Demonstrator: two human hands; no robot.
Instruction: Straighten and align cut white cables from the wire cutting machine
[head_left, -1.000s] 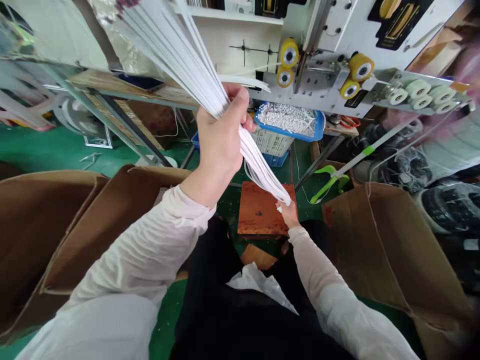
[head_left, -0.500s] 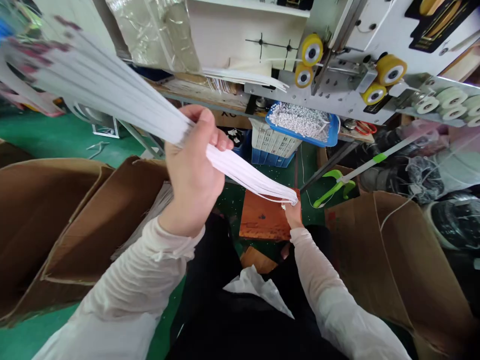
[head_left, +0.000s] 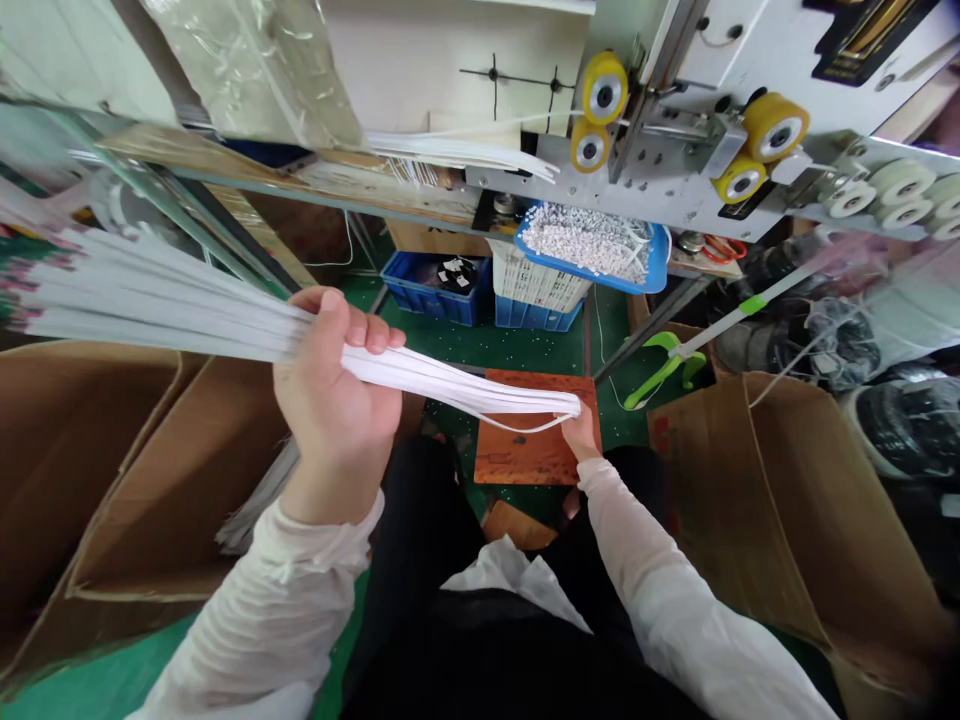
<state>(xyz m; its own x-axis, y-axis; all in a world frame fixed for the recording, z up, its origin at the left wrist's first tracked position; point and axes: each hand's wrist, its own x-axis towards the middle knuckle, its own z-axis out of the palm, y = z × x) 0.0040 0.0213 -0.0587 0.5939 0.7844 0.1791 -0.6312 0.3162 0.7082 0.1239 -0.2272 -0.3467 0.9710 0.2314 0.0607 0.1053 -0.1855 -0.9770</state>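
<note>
A long bundle of white wires [head_left: 457, 378] stretches across the view, its far-left ends tipped in reddish pink. My left hand [head_left: 337, 400] is closed round the bundle near its middle, thumb on top. At the bundle's right end, my right hand [head_left: 581, 430] grips the wire ends, its fingers partly hidden by them. One strand sags below the others between the two hands. Beneath the right hand is a reddish-brown wooden stool top [head_left: 517, 455].
Cardboard boxes stand at left [head_left: 142, 500] and right [head_left: 817, 520]. Ahead is a machine with yellow rollers [head_left: 604, 88]. A blue tray [head_left: 652, 275] of white clippings juts from the bench, above a blue crate [head_left: 442, 300]. A green-ended pole [head_left: 679, 360] leans at right.
My left hand has moved left and down, and the bundle's pink-tipped end has swung lower, so the bundle lies flatter. My right hand has stayed nearly in place.
</note>
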